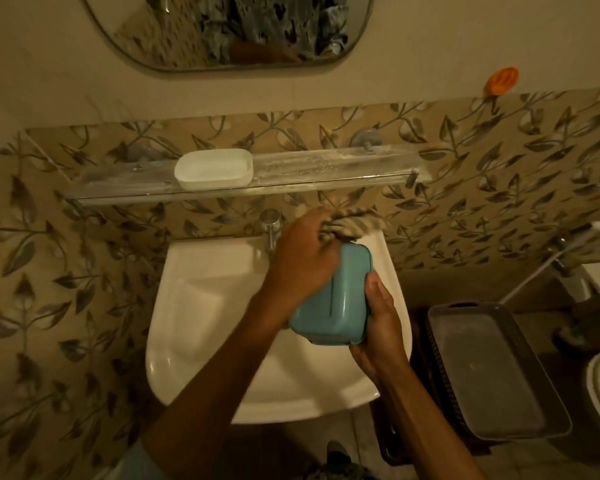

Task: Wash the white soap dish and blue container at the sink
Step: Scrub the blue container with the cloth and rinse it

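While the right hand [378, 323] is gripping the blue container [333, 296] over the sink [201, 306], the left hand [305, 258] is clutching a striped cloth [350, 223], probably wiping it; the white soap dish [213, 169] is waiting above the sink, on the shelf [326, 168].

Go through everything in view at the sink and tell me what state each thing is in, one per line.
Blue container: held over the sink, underside up.
Left hand: gripping a striped cloth against the container.
Right hand: holding the container.
Soap dish: upright on the shelf, empty.
Tap: no water visible.
Sink: nothing lying in it.
Grey tray: empty.
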The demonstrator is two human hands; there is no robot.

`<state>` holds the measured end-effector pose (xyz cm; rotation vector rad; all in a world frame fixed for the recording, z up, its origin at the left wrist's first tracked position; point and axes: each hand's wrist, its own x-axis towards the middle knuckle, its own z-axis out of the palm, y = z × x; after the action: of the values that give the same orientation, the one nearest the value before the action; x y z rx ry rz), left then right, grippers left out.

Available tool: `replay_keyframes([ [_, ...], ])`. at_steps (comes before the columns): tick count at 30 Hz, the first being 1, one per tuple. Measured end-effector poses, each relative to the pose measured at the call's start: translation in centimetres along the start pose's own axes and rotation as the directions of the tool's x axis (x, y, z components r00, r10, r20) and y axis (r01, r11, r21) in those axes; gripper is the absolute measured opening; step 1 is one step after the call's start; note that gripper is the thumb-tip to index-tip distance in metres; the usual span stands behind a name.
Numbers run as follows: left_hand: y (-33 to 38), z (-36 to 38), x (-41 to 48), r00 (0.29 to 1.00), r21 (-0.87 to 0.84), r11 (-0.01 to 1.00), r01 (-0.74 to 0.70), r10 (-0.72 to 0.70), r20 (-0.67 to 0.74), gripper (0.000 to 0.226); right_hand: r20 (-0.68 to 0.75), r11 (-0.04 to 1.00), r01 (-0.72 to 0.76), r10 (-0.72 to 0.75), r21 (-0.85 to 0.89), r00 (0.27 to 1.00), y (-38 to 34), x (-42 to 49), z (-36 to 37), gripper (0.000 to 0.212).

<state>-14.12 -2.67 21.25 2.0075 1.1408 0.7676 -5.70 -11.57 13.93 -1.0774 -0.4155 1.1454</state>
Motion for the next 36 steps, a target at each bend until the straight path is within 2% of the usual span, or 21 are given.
replay_keyframes([
  [1, -0.8, -0.1, 0.1, 0.998, -0.061, 0.996, 0.061, -0.062, -0.003, 0.017, 0.023, 0.995, -0.011, 0.009, 0.103, 1.0, 0.3, 0.2, -0.3, 0.036],
  [3, -2.1, 0.6, -1.1, 0.983, -0.181, 0.967, 0.176, -0.184, -0.026, 0.01, 0.021, 0.987, -0.037, 0.035, 0.154, 0.999, 0.4, 0.5, -0.5, 0.035],
  [6, -2.9, 2.6, -5.6, 0.971, -0.354, 0.922, 0.157, -0.209, -0.113, 0.037, -0.031, 0.977, -0.05, 0.058, 0.209, 0.998, 0.2, 1.0, -0.6, 0.041],
  [8, -2.5, 4.3, -8.6, 0.982, -0.291, 0.956, 0.038, -0.09, -0.166, 0.053, -0.042, 0.964, -0.085, 0.099, 0.253, 0.994, -0.1, 1.5, -0.6, 0.052],
  [10, -1.9, 5.4, -10.1, 0.977, -0.09, 0.995, -0.052, 0.032, -0.209, 0.055, 0.012, 0.964, -0.108, 0.109, 0.243, 0.994, -0.5, 1.4, -0.6, 0.051],
  [13, -1.0, 5.1, -8.4, 0.968, 0.167, 0.973, -0.159, 0.187, -0.168, 0.054, 0.006, 0.99, -0.112, 0.113, -0.086, 0.994, 0.4, 0.8, -0.8, 0.032],
  [15, -1.0, 4.6, -6.5, 0.966, 0.339, 0.92, -0.198, 0.242, -0.092, 0.054, -0.034, 0.965, -0.083, 0.077, -0.248, 0.996, 1.4, 0.9, -0.9, 0.033],
  [16, -1.2, 4.2, -5.4, 0.98, 0.296, 0.942, -0.16, 0.189, -0.069, 0.054, -0.007, 0.959, -0.046, 0.046, -0.279, 0.999, 1.4, 1.0, -0.6, 0.029],
  [18, -2.3, 2.8, -3.4, 0.996, 0.006, 1.0, 0.028, -0.028, -0.085, 0.05, 0.092, 0.894, 0.096, -0.062, -0.437, 0.994, 1.0, 1.3, -0.5, 0.022],
  [20, -3.9, 1.0, -1.8, 0.945, -0.354, 0.898, 0.263, -0.314, -0.094, 0.033, 0.352, 0.688, 0.318, -0.096, -0.652, 0.931, 0.4, 1.2, -0.9, 0.024],
  [21, -4.9, 0.1, -1.2, 0.893, -0.514, 0.778, 0.361, -0.447, -0.049, 0.026, 0.471, 0.473, 0.454, -0.091, -0.755, 0.877, 0.0, 1.2, -1.4, 0.029],
  [23, -7.5, -1.4, -1.2, 0.796, -0.708, 0.549, 0.445, -0.604, 0.032, 0.024, 0.646, -0.034, 0.645, -0.083, -0.763, 0.759, -0.6, 1.7, -2.5, 0.029],
  [24, -8.5, -2.1, -1.6, 0.777, -0.748, 0.482, 0.456, -0.625, 0.071, 0.027, 0.691, -0.163, 0.676, -0.06, -0.719, 0.721, -0.9, 1.9, -2.8, 0.025],
  [26, -9.6, -2.7, -2.7, 0.789, -0.758, 0.423, 0.496, -0.585, 0.19, 0.043, 0.768, -0.284, 0.729, -0.042, -0.623, 0.64, -1.4, 2.3, -2.6, 0.014],
  [28, -9.4, -2.0, -3.9, 0.798, -0.65, 0.491, 0.58, -0.499, 0.336, 0.062, 0.824, -0.347, 0.763, -0.059, -0.546, 0.563, -1.3, 2.4, -2.1, 0.012],
  [30, -8.7, -0.6, -4.7, 0.819, -0.541, 0.616, 0.572, -0.464, 0.337, 0.051, 0.866, -0.341, 0.799, -0.124, -0.496, 0.485, -1.0, 2.4, -2.0, 0.013],
  [32, -8.4, 0.2, -4.8, 0.828, -0.546, 0.637, 0.544, -0.514, 0.225, 0.034, 0.849, -0.208, 0.829, -0.24, -0.519, 0.471, -0.7, 2.4, -2.4, 0.023],
  [33, -8.5, 0.2, -4.8, 0.826, -0.555, 0.638, 0.535, -0.534, 0.183, 0.035, 0.789, -0.049, 0.821, -0.314, -0.568, 0.527, -0.7, 2.4, -2.4, 0.032],
  [34, -8.6, -0.1, -4.7, 0.826, -0.557, 0.643, 0.526, -0.542, 0.154, 0.036, 0.677, 0.185, 0.771, -0.385, -0.61, 0.628, -0.8, 2.3, -2.5, 0.042],
  [35, -8.8, -0.4, -4.6, 0.834, -0.55, 0.659, 0.514, -0.534, 0.14, 0.037, 0.498, 0.465, 0.65, -0.418, -0.601, 0.759, -1.0, 2.2, -2.4, 0.051],
  [36, -8.9, -0.9, -4.6, 0.852, -0.54, 0.683, 0.491, -0.505, 0.136, 0.037, 0.3, 0.733, 0.46, -0.351, -0.502, 0.887, -1.2, 2.1, -2.3, 0.058],
])
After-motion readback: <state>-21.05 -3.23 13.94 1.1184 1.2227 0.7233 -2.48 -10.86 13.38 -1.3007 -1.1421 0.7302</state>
